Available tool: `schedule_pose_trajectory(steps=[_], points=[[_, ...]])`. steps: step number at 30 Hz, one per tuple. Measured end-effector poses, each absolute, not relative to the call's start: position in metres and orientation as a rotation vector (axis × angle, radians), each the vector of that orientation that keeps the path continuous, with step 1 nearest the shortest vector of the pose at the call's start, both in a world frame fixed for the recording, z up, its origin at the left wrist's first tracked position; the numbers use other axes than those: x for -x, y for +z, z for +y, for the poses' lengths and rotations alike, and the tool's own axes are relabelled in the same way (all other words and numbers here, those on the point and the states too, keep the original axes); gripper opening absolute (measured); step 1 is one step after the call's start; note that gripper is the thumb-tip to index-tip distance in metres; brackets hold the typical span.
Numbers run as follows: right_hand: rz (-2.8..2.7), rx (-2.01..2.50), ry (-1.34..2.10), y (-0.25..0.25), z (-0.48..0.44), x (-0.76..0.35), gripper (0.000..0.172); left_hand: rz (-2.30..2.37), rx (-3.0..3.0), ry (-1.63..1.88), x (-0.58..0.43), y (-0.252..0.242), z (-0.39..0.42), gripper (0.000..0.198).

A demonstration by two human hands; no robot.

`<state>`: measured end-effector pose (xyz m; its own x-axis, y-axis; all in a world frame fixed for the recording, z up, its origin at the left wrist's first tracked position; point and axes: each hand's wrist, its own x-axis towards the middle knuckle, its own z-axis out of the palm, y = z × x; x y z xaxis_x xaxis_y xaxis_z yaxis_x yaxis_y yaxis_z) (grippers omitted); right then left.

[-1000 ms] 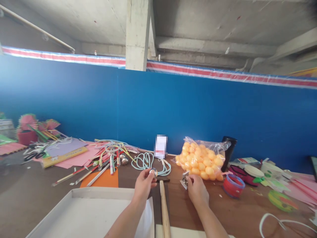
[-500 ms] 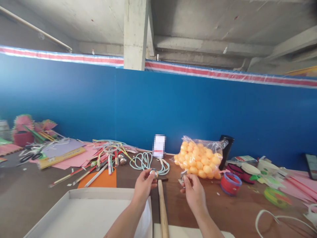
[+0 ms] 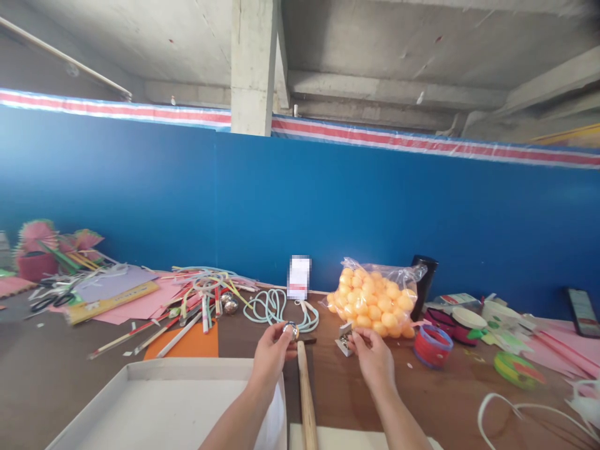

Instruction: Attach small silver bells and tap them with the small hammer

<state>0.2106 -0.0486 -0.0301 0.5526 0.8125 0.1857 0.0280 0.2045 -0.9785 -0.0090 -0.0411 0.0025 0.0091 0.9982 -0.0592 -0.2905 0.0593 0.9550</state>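
My left hand (image 3: 269, 353) pinches a small shiny metal bell (image 3: 290, 329) above the brown table (image 3: 365, 387). My right hand (image 3: 375, 359) holds a small clear packet of metal bits (image 3: 345, 339) just right of it. A wooden hammer handle (image 3: 305, 394) lies between my hands, its dark head (image 3: 309, 340) just under the bell. A clear bag of orange balls (image 3: 375, 300) sits right behind my right hand.
A white shallow box (image 3: 140, 406) lies at the front left. Pale green cords (image 3: 276, 306), paper sticks (image 3: 187, 312), orange card (image 3: 192, 344), scissors (image 3: 44, 302) and pink paper crowd the left. A red tape roll (image 3: 432, 345), a black cup (image 3: 424, 281), a phone (image 3: 581, 303) and a blue wall stand right and behind.
My right hand lifted the packet off the table, drew it slightly left and then lowered it a little. The left hand with the bell stayed put.
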Motion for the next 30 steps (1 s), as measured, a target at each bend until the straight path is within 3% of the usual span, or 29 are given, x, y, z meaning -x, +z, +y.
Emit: schedule_pose_trajectory(steps=[16,30], points=[[-0.967,1.236,0.803,-0.014,-0.071,-0.168,0.03,0.691,-0.87,1.141,0.005,0.001,-0.049,0.031],[-0.985,1.106,1.052,0.002,-0.089,-0.132,0.026,0.641,-0.897,1.111,0.002,0.003,-0.053,0.032]])
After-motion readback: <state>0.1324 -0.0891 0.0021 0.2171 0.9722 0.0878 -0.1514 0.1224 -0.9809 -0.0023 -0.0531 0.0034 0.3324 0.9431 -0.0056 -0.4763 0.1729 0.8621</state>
